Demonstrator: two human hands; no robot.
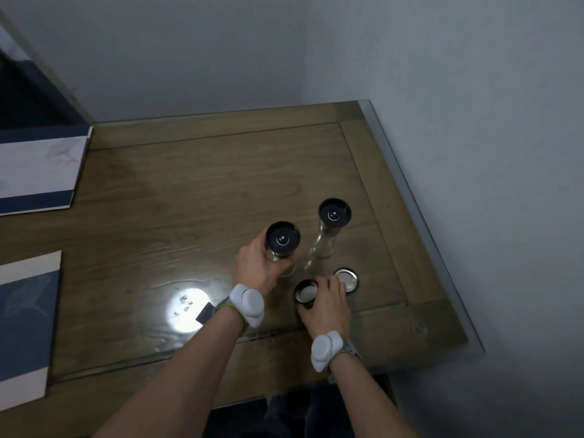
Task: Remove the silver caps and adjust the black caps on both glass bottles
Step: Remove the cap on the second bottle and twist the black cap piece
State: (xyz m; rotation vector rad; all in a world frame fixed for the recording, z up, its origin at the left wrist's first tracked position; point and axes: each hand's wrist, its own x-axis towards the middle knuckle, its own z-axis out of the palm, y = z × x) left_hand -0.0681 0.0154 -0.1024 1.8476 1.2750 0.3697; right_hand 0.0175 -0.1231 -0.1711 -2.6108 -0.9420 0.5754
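Head view: a wooden tabletop (196,191) under glass, set in a grey-walled corner, with blue-and-white books (38,165) at left. We see the left hand (257,263) wrapped round the neck of the near glass bottle (281,257), black cap (282,238) on top. The second bottle (322,248) stands free just beside it (its black cap (334,213) likewise on). The right hand (328,306) pinches one silver cap (306,294) on the tabletop; another silver cap (347,278) lies beside its fingertips.
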